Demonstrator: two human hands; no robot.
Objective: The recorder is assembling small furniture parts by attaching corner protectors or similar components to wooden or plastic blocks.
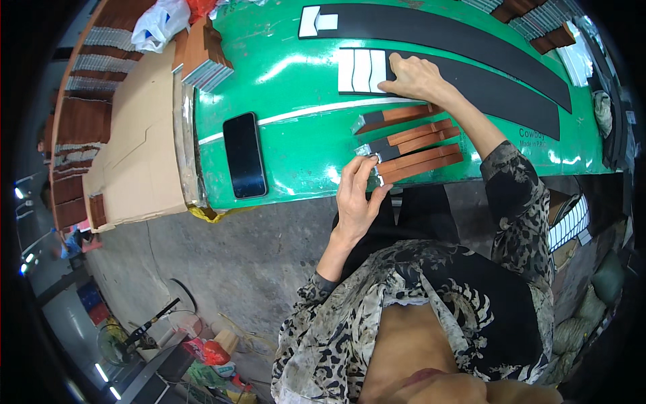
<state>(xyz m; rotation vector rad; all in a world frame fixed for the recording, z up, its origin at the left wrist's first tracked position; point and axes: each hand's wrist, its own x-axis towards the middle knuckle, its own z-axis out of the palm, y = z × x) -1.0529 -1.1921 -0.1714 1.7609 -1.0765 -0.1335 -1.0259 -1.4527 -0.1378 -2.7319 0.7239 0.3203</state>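
Observation:
Along the near edge of the green table, my left hand has its thumb and fingers closed around the metal-tipped end of a brown strip. More brown strips lie just behind it, some with dark end sections and shiny metal pieces. My right arm reaches farther out, over them. There my right hand, fingers curled, grips a flat black strip beside the white wavy-lined piece at its left end. A second black strip with a white end piece lies beyond.
A black phone rests left of the strips. Farther left are a cardboard sheet, a brown stack and a white plastic bag. Brown stacked pieces stand at the far right. Concrete floor shows below the table edge.

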